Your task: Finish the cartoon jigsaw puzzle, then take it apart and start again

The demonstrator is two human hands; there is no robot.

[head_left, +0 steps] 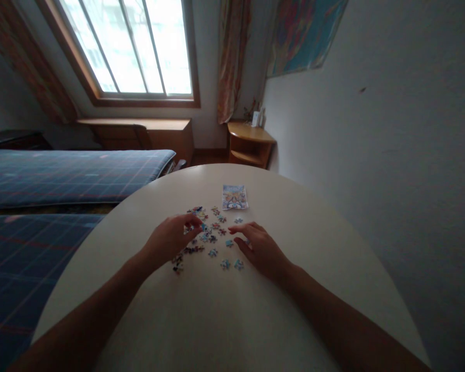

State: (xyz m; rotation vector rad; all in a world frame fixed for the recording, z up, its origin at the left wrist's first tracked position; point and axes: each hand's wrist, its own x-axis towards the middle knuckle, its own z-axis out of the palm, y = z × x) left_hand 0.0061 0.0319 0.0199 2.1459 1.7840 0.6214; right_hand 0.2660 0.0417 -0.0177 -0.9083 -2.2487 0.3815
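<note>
Many small, flat, colourful puzzle pieces [213,252] lie on your round cream desk [302,212]. Your left hand [172,231] seems to pinch a blue puzzle piece [203,227] by the others; your right hand [260,246] looks loose and free. You seem to be picking through them; the next move calls for a light touch.

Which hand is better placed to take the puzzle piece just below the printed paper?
Probably the right hand: it is nearer that piece and looks open. The left hand is farther and seems to pinch a blue piece.
</note>
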